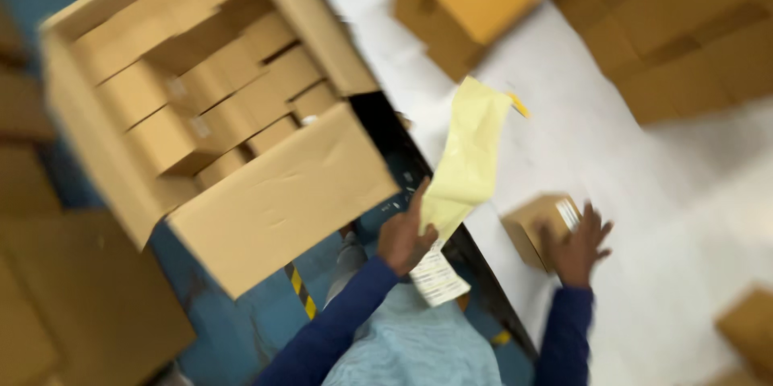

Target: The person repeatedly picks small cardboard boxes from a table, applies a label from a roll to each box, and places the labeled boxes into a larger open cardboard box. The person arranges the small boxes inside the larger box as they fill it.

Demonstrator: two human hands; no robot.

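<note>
The head view is blurred by motion. My left hand (405,235) grips a long pale yellow sheet (467,152) with a white printed label at its lower end; the sheet rises over the edge of the white table (644,169). My right hand (581,247) has its fingers spread against a small cardboard box (538,225) that lies on the table near its edge. Whether the right hand grips that box is unclear.
A large open carton (274,201) full of several small cardboard boxes stands at the left, its flap hanging toward me. More cardboard boxes (483,0) pile up at the table's far side and right. Flattened cardboard (72,297) lies on the blue floor.
</note>
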